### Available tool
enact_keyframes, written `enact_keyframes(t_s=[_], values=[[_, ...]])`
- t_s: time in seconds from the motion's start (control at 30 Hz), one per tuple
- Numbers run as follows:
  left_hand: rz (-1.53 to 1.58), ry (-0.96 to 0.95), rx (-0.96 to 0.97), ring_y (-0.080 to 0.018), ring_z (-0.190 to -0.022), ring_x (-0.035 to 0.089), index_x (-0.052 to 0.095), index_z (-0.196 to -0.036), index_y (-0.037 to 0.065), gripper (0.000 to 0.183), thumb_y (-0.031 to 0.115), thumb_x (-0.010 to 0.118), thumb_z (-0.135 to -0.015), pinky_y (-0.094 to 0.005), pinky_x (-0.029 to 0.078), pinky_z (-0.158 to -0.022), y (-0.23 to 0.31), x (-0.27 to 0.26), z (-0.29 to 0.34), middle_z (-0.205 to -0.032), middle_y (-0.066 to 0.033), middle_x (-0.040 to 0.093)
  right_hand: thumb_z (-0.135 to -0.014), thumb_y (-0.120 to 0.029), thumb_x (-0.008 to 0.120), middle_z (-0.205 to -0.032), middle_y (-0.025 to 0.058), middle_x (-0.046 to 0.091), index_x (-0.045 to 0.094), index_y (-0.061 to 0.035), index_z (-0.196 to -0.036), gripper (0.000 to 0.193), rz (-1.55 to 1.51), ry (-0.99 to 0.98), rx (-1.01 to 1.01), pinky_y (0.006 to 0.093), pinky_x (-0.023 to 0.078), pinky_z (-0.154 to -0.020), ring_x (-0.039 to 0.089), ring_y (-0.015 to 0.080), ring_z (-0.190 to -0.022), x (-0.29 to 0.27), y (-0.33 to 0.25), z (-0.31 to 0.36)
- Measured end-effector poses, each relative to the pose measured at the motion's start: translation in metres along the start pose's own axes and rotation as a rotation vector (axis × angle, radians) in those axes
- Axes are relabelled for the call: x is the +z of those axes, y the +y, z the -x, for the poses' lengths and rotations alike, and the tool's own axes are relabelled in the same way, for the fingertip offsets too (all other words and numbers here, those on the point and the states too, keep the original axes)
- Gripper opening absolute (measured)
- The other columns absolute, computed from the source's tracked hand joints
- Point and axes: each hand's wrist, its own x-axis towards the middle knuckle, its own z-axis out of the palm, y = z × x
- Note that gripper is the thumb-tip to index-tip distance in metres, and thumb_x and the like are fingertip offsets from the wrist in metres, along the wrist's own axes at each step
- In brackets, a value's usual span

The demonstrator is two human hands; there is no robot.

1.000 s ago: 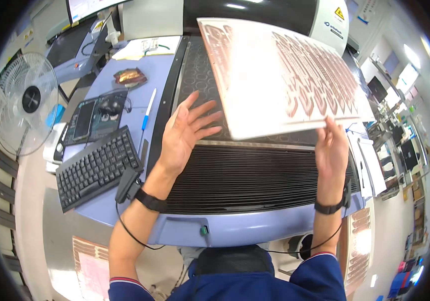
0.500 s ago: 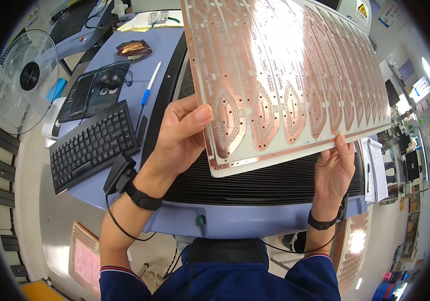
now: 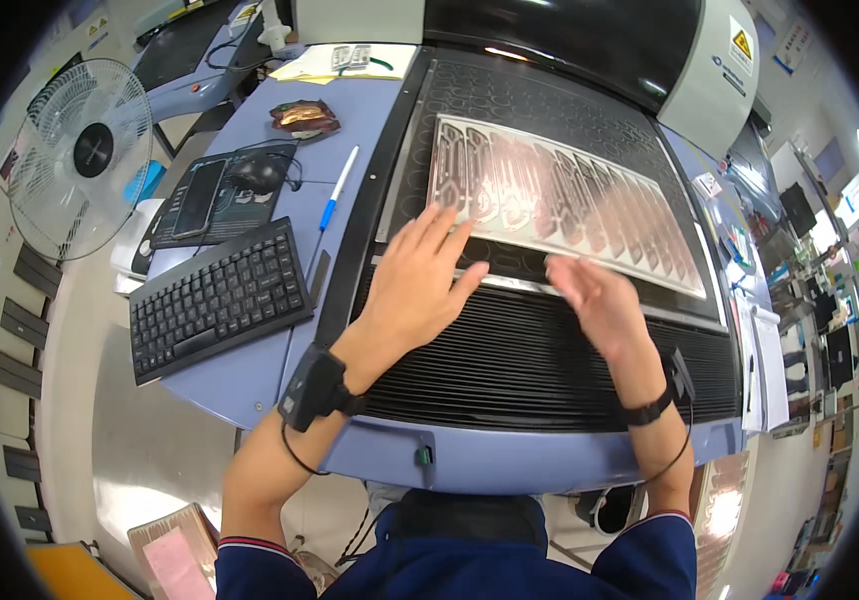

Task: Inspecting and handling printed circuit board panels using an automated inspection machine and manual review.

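Observation:
A copper-coloured circuit board panel (image 3: pixel 519 172) with rows of repeated leaf-shaped outlines lies flat on the dark bed (image 3: pixel 559 98) of a machine. My left hand (image 3: pixel 417 278) is open, palm down, its fingertips at the panel's near left edge; whether they touch it I cannot tell. Just off the near edge, my right hand (image 3: pixel 601 302) is open and slightly blurred, holding nothing. Black ribbed bellows (image 3: pixel 539 365) stretch below both hands. Each wrist wears a black strap with a cabled device.
To the left are a black keyboard (image 3: pixel 224 300), a blue-and-white pen (image 3: pixel 339 190), a phone (image 3: pixel 200 198), a mouse (image 3: pixel 257 172) and a crumpled wrapper (image 3: pixel 304 118). A fan (image 3: pixel 92 150) stands further left. The machine's dark cover (image 3: pixel 569 35) spans the back. Papers (image 3: pixel 769 365) lie at right.
The panel, held up in both hands before, now lies on the machine bed. Both hands have let go of it and opened. The view has shifted slightly.

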Motion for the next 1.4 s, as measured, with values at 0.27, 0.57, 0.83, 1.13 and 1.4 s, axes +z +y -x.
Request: enact_keyframes(t_s=[0.27,0.57,0.83,1.13,1.4], values=[[-0.221,-0.215,-0.142,-0.0437,-0.132,0.050,0.045,-0.137,-0.009,0.063,0.043,0.050,-0.102,-0.0556,0.031,-0.115,-0.019,0.011,0.008,-0.131,-0.0321,0.057,-0.100,-0.030,0.057,-0.138,0.0289,0.054,0.056,0.0030,-0.135,0.048,1.800,-0.088,-0.848,0.0567,0.036,-0.110,0.047,0.0549,-0.127,-0.028,-0.005,-0.013],[-0.361,-0.319,-0.316,-0.0355,-0.102,0.069,0.065,-0.108,-0.007,0.049,0.040,0.060,-0.096,-0.0500,0.041,-0.109,0.001,-0.010,0.004,-0.099,-0.0248,0.071,-0.098,-0.043,0.058,-0.140,0.0367,0.047,0.051,0.0090,-0.137,0.065,1.898,-0.175,-0.522,0.0525,0.038,-0.111,0.043,0.0552,-0.131,0.006,0.007,0.030],[-0.268,-0.159,-0.244,-0.0354,-0.111,0.064,0.068,-0.105,-0.003,0.044,0.039,0.066,-0.090,-0.0526,0.036,-0.110,-0.003,0.003,-0.001,-0.107,-0.0247,0.069,-0.094,-0.028,0.066,-0.100,0.0246,0.070,0.070,0.0038,-0.108,0.035,1.413,-0.471,-0.986,0.0456,0.054,-0.083,0.068,0.0421,-0.093,0.152,-0.037,-0.033],[0.173,-0.333,0.285,-0.0372,-0.135,0.046,0.052,-0.137,-0.004,0.056,0.035,0.053,-0.096,-0.0464,0.029,-0.117,-0.032,0.033,0.016,-0.140,-0.0222,0.054,-0.089,-0.029,0.067,-0.126,0.0238,0.058,0.054,0.0029,-0.126,0.051,1.116,-0.486,-1.129,0.0484,0.043,-0.103,0.053,0.0427,-0.119,0.349,0.142,-0.178],[-0.129,-0.361,0.261,-0.0356,-0.145,0.033,0.039,-0.148,0.000,0.065,0.037,0.051,-0.096,-0.0486,0.021,-0.120,-0.045,0.063,0.054,-0.154,-0.0196,0.039,-0.086,-0.026,0.070,-0.132,0.0208,0.055,0.054,0.0009,-0.130,0.054,1.169,-0.560,-1.014,0.0463,0.044,-0.105,0.053,0.0408,-0.122,0.371,0.189,-0.202]])
